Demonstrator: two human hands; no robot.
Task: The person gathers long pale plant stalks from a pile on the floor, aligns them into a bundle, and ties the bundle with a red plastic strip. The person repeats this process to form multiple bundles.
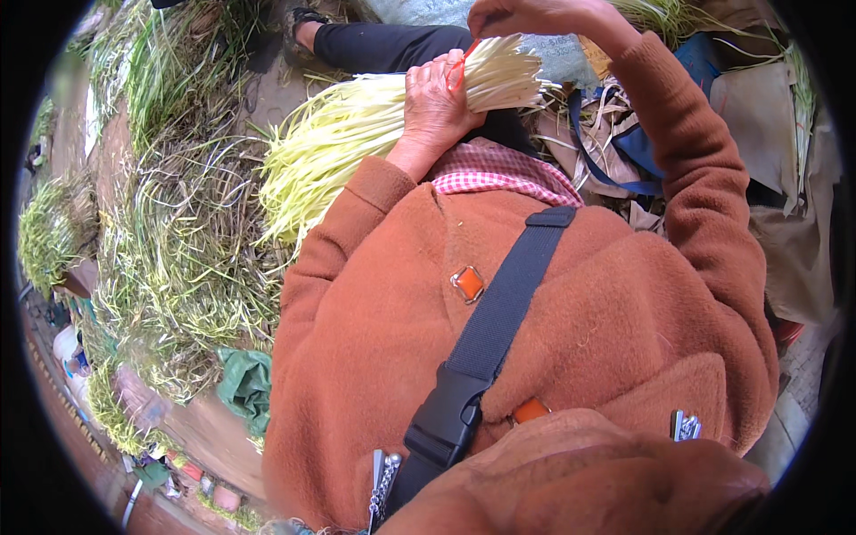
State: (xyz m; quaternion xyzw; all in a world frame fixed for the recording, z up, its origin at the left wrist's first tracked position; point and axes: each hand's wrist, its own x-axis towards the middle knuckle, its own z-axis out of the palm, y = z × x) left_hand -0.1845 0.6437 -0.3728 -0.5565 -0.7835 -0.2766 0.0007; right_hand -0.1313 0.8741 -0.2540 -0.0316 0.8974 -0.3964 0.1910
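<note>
My left hand (438,97) is closed around a thick bundle of pale yellow blanched chives (341,137). The leafy ends fan out to the left, while the whitish cut stalk ends point right. A thin red tie (457,73) loops by the fingers of this hand and runs upward. At its upper end my right hand (528,17) is raised over the stalks, fingertips pinched on the tie. Part of the right hand is cut off by the top edge of the picture. The bundle rests across my lap, over a pink checked cloth (505,170).
Heaps of loose green and withered leaves (180,247) cover the ground at left. A leg in dark trousers (394,47) stretches out beyond the bundle. A printed plastic sack (558,60) lies ahead, and a blue strap (602,170) at right. A green bag (246,388) lies at lower left.
</note>
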